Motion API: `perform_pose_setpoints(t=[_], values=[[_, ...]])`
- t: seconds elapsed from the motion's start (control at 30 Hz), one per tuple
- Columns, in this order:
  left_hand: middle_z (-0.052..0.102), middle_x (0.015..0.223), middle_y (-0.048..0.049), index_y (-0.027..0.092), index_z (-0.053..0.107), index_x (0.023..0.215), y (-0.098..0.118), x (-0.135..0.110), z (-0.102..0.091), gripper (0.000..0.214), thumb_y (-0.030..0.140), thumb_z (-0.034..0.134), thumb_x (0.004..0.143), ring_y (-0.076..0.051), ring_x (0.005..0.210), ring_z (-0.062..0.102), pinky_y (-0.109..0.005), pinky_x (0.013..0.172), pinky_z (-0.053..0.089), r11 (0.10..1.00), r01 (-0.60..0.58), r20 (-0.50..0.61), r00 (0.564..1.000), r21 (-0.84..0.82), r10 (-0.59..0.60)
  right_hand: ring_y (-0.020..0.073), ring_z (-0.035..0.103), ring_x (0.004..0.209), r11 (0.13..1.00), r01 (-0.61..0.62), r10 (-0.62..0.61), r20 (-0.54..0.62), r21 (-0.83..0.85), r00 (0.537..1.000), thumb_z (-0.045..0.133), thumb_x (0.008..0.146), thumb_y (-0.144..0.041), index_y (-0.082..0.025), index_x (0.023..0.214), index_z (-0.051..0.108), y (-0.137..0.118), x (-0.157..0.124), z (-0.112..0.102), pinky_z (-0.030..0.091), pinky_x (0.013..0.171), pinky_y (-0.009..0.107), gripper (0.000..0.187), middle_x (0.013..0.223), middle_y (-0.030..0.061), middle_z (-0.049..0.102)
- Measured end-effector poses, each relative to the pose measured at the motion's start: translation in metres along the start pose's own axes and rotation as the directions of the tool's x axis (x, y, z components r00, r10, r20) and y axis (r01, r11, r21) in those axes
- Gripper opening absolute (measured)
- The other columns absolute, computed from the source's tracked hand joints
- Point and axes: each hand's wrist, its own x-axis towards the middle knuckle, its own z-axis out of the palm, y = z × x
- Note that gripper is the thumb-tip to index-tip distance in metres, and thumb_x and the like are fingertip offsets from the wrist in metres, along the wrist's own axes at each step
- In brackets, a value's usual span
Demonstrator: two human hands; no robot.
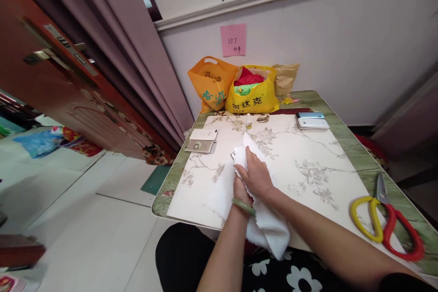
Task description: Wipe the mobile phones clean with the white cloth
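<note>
A white cloth (270, 228) is held between my two hands above the near part of the table, its lower end hanging over the table's edge towards my lap. My left hand (240, 190), with a green bangle at the wrist, grips it from below and the left. From the right, my right hand (257, 174) presses on the cloth, fingers pointing away from me. A small shiny corner (233, 155) sticks out of the cloth's left side; the rest of that object is wrapped and hidden, so its kind is unclear. Beyond the cloth's tip stands a small bottle (248, 122) with yellowish liquid.
Two phones (204, 134) lie at the left, two more (312, 123) at the back right. Large scissors (379, 212) with yellow and red handles lie at the right edge. Glasses (263, 119), an orange bag (212, 84) and a yellow bag (253, 96) are at the back.
</note>
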Motion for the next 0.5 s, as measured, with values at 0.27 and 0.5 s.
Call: perform_pose_setpoints(t=[0.27, 0.5], values=[[0.068, 0.12, -0.0075, 0.018, 0.067, 0.117, 0.006, 0.0, -0.001, 0.047, 0.052, 0.048, 0.09, -0.021, 0.119, 0.059, -0.031, 0.104, 0.045, 0.997, -0.066, -0.01, 0.998, -0.034, 0.065, 0.0319, 0.047, 0.122, 0.982, 0.103, -0.095, 0.056, -0.158, 0.994, 0.037, 0.095, -0.044, -0.014, 0.152, 0.017, 0.016, -0.035, -0.004, 0.039, 0.094, 0.045, 0.067, 0.145, 0.0173, 0.043], [0.072, 0.108, -0.0084, 0.016, 0.069, 0.109, 0.006, 0.0, 0.0, 0.051, 0.057, 0.043, 0.091, -0.023, 0.102, 0.067, -0.034, 0.096, 0.05, 0.999, -0.026, 0.013, 1.0, -0.034, 0.027, 0.029, 0.042, 0.13, 0.974, 0.161, -0.152, 0.068, -0.161, 0.986, 0.042, 0.092, -0.039, -0.017, 0.151, 0.019, 0.029, -0.054, -0.011, 0.043, 0.096, 0.043, 0.067, 0.148, 0.015, 0.038]])
